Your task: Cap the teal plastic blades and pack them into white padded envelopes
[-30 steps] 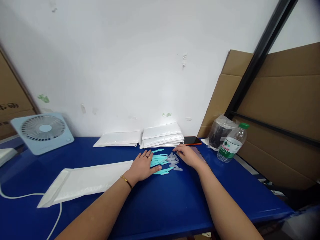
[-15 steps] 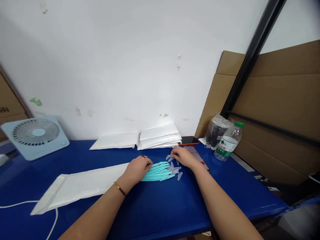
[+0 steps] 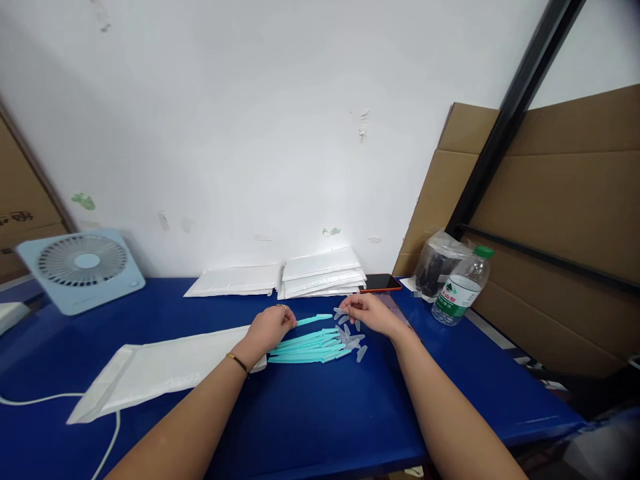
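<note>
Pinching one turquoise stick (image 3: pixel 316 319) mid-frame in the head view, the left hand (image 3: pixel 271 328) now holds it above the turquoise bunch (image 3: pixel 309 349), whose ends it covered half a second ago. The right hand (image 3: pixel 369 314) meets clear pieces (image 3: pixel 362 353); whether it grips one, I cannot tell. At right, the bottle's label (image 3: pixel 457 294) bears red characters, too small to read.

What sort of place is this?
Probably a workstation in a small workroom or storeroom: a blue table with stacked white envelopes by the wall, turquoise sticks bunched together, and large cardboard panels beside a black metal frame.
</note>
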A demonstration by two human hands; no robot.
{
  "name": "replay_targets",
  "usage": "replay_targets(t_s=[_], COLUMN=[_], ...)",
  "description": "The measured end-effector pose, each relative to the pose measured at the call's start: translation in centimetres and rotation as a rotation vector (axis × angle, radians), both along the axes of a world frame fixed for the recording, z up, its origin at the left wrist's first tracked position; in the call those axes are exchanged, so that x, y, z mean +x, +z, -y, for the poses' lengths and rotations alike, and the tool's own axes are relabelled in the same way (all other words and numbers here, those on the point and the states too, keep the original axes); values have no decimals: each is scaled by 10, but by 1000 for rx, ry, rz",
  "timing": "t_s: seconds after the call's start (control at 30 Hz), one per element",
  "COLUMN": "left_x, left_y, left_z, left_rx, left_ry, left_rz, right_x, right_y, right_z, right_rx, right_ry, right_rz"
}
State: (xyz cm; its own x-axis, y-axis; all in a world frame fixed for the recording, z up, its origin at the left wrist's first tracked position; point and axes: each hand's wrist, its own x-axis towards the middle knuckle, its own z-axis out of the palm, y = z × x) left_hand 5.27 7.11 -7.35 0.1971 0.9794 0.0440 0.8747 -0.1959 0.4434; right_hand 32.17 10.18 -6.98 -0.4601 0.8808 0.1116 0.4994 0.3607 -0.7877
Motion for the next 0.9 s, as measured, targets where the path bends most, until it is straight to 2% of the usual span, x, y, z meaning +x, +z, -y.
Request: replay_targets(t_s=[0.27, 0.47, 0.53, 0.63, 0.7, 0.9], left_x=[1, 4, 4, 2, 1, 5], left_y=[1, 3, 4, 4, 3, 0], left_z=[-1, 0, 0, -1, -1, 3], left_rx=[-2, 56, 101, 159, 155, -11], left_ry=[-11, -42, -33, -3, -24, -180], left_rz=[42, 48, 29, -11, -19, 28], right_x=[-6, -20, -22, -17, -12, -15], right_y=[3, -3, -5, -4, -3, -7], right_z=[6, 6, 4, 0, -2, -6], right_rx=[-44, -31, 60, 308, 413, 450], right_ry=[44, 87, 61, -49, -68, 41], right_rz=[-2, -13, 13, 98, 172, 412])
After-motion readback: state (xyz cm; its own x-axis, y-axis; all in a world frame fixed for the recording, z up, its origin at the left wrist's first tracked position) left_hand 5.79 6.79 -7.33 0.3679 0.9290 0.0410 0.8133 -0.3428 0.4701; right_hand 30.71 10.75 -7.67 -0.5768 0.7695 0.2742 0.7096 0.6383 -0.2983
